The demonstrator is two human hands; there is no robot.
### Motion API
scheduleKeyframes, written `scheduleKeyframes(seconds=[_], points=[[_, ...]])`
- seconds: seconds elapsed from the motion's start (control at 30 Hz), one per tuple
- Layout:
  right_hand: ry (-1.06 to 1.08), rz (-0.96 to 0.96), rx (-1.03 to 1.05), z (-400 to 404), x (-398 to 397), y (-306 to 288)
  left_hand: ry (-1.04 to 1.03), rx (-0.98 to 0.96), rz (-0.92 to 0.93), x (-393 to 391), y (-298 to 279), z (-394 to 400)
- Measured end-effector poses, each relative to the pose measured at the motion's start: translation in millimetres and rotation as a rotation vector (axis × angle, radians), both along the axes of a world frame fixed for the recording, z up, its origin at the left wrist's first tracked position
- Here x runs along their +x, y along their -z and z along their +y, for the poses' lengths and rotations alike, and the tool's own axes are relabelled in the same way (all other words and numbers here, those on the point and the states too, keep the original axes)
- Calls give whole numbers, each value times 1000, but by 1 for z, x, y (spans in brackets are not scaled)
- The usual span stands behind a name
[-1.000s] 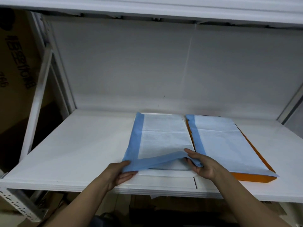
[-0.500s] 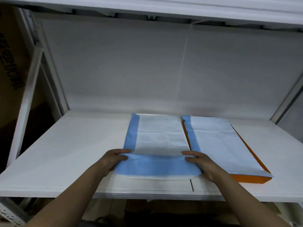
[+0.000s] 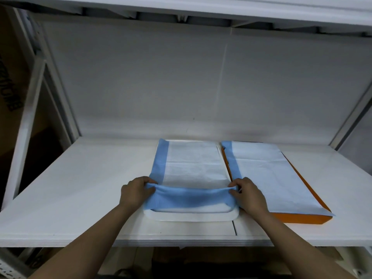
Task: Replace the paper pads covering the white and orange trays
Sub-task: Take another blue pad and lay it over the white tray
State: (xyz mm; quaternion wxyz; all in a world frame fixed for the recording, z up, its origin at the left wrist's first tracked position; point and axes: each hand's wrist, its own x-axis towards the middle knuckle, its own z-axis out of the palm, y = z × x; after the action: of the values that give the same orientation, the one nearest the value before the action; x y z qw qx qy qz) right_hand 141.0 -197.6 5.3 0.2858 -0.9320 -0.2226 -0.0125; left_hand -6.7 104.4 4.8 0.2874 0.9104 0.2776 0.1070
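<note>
Hands pinch near blue edge of pad on white tray: left hand left corner, right hand right corner.

I can't see my fingertips: on the left hand and the right hand they're tucked under the folded blue edge of the blue-and-white paper pad. Beyond the fingers, that pad hides nearly all of the white plastic tray; only its near rim shows. Right of my right fingers, another pad covers the orange tray. Both forearms run off the bottom edge. The print on the brown cardboard box far left is cropped, unreadable.
</note>
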Motion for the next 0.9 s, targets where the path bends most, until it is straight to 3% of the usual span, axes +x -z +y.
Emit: scheduleKeyframes(seconds=[0.1, 0.17, 0.37, 0.6, 0.9], points=[[28, -156, -85, 0, 1, -2, -12, 309, 20, 1, -4, -3], [47, -211, -120, 2, 1, -2, -1, 461, -63, 2, -1, -1], [41, -370, -194, 5, 1, 3, 169, 891, -52, 5, -6, -3], [-195, -531, -586, -2, -1, 20, 495, 1058, 50, -3, 19, 4], [-574, -646, -755, -3, 7, 12, 718, 1177, 191, -3, 13, 15]])
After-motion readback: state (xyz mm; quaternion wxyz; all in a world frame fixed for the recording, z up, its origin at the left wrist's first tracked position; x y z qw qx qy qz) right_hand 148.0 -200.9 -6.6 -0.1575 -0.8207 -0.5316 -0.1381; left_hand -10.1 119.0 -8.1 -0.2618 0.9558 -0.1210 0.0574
